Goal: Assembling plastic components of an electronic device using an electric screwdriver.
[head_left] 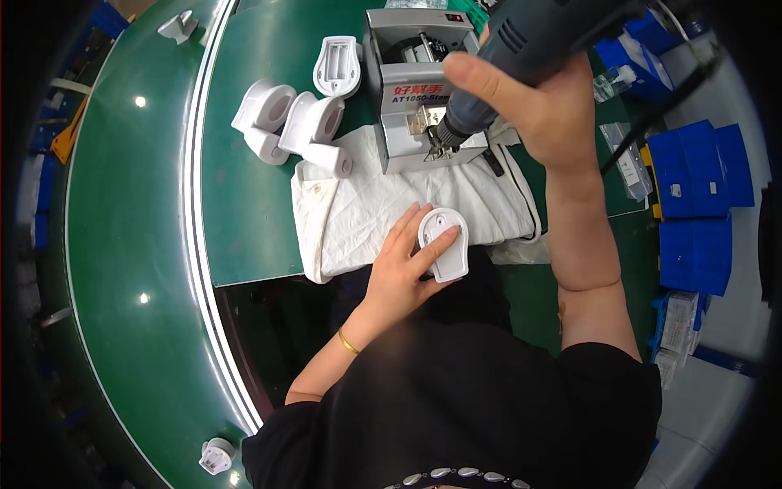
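My right hand (529,110) is wrapped round a dark grey electric screwdriver (509,61), its tip pointing down at the front of a grey metal screw feeder (391,122). Whether the bit touches the feeder I cannot tell. Nearer to me, my left hand (403,265) grips a white plastic housing (445,244) with a rounded end, thumb across its face. This housing is just off the near edge of a white cloth (358,220) under the feeder. Left of the feeder stand two white curved plastic housings (265,114) and a third one (337,65) with an open compartment.
A green conveyor belt (138,220) with a pale metal rail runs along the left, carrying white parts (217,456) at its near and far ends. Blue bins (692,253) stack on the right, beside a clear plastic bag (626,163). A dark cable (660,114) hangs at upper right.
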Available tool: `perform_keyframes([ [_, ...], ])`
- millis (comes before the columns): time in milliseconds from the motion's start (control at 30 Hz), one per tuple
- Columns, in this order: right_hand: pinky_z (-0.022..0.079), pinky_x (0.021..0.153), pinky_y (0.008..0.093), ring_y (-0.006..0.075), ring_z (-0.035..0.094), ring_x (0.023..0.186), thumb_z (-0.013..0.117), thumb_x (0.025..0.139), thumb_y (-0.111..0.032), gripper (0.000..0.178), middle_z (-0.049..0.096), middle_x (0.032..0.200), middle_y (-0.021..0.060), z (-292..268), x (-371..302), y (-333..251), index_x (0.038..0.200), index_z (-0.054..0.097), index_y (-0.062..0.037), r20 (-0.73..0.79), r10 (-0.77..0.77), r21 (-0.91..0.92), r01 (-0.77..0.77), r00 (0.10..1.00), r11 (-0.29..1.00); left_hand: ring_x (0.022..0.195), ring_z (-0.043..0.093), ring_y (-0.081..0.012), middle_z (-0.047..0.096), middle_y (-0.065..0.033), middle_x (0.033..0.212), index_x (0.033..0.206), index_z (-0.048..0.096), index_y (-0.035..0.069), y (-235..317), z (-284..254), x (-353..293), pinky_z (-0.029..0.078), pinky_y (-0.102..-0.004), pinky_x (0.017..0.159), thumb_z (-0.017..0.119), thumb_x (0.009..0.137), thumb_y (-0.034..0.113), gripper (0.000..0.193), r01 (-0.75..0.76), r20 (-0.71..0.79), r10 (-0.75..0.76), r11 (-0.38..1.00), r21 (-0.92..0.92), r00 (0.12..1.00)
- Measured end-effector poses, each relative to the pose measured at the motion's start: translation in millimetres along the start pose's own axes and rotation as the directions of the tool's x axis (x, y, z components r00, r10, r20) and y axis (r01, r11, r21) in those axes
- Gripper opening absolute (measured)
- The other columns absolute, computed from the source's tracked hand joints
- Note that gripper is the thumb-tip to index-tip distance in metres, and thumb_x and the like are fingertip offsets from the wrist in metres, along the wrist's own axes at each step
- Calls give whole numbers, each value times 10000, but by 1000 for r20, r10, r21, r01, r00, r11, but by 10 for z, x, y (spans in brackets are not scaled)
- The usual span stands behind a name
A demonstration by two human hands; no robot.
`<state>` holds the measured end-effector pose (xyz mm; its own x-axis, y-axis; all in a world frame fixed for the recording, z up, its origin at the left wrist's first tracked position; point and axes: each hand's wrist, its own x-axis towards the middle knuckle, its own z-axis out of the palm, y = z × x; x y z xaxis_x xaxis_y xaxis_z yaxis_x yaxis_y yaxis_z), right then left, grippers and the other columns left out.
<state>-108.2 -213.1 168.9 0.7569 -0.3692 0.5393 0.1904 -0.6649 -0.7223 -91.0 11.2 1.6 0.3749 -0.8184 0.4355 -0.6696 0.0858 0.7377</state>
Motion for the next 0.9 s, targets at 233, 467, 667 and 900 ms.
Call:
perform_keyframes([
  [233,517,673,342,186,628,684,677,883,-27,440,612,797,85,231,-119,-86,1285,503,8,-87,158,555,-84,984,828,1323,491,-422,530,-184,1400,1285,674,183,-42,13,-9,463,-470,1041,896,611,121,713,11,-6,-11,1000,-14,1000],
  [467,491,700,390,164,572,681,581,935,-31,467,533,788,63,73,-697,-405,1362,392,-36,4,99,367,-94,995,926,1306,503,-427,524,-179,1393,1294,658,196,-39,13,-15,475,-474,1025,879,601,96,734,11,-21,-12,999,-33,1000],
  [667,494,707,392,168,572,683,582,930,-22,465,549,812,77,48,-762,-421,1348,383,-58,87,15,152,-28,996,988,1304,506,-428,529,-193,1389,1273,667,175,-37,12,-14,476,-477,1026,880,598,97,713,9,-29,-10,1000,-16,1000],
  [900,497,710,395,170,570,682,580,925,-6,442,559,828,87,110,-783,-414,1310,374,-74,149,-29,66,19,988,998,1282,525,-434,542,-214,1370,1263,669,157,-33,17,-18,489,-473,1017,883,596,102,703,-3,-56,1,999,-34,998],
])
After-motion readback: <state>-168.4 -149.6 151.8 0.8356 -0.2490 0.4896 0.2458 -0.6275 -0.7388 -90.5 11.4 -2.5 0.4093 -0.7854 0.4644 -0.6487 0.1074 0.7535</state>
